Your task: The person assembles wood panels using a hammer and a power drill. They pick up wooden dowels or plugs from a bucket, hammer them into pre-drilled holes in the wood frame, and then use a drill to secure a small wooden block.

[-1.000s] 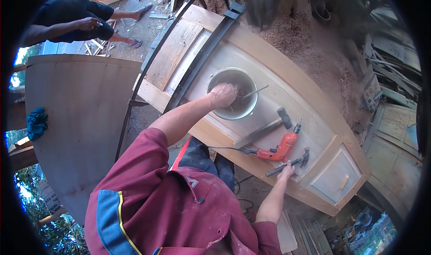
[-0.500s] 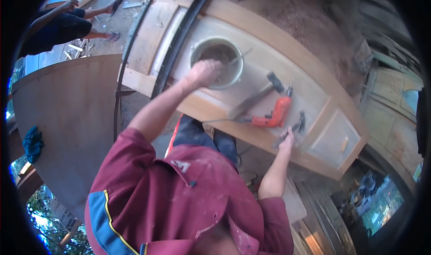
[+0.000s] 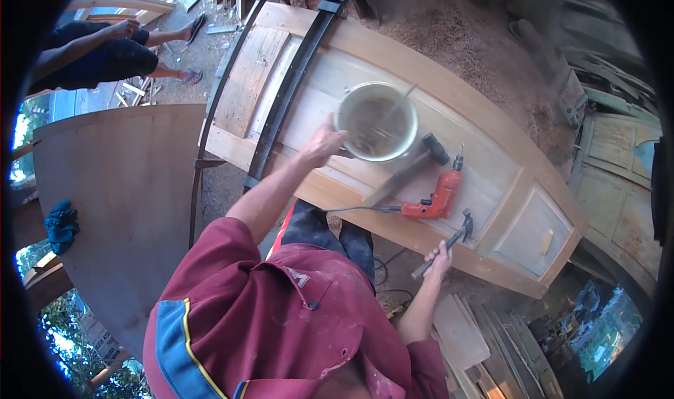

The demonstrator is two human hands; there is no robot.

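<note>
A round pale metal bucket [image 3: 411, 133] stands on a wooden panelled door [image 3: 337, 192], with a thin stick leaning over its rim and loose bits inside that I cannot make out. My left hand [image 3: 326, 146] grips the bucket's left side near the rim; the fingertips are partly hidden. In my right hand [image 3: 439, 260], at the door's near edge, is a claw hammer [image 3: 456, 239], its claw head pointing away from me. Between the hands, a red electric drill [image 3: 442, 194] lies on the panel beside a mallet [image 3: 400, 177] with a dark head.
Black metal bar clamps [image 3: 286, 90] cross the door's left end. A large plain board [image 3: 119, 181] stands at the left, with a teal cloth [image 3: 62, 227] on it. Another person [image 3: 105, 51] is at the upper left. Planks [image 3: 484, 336] lie lower right; the drill's cord trails off the near edge.
My left hand has come from over the bucket's opening to its side, and the bucket sits further right, closer to the mallet. My right hand has drawn the hammer slightly back toward me.
</note>
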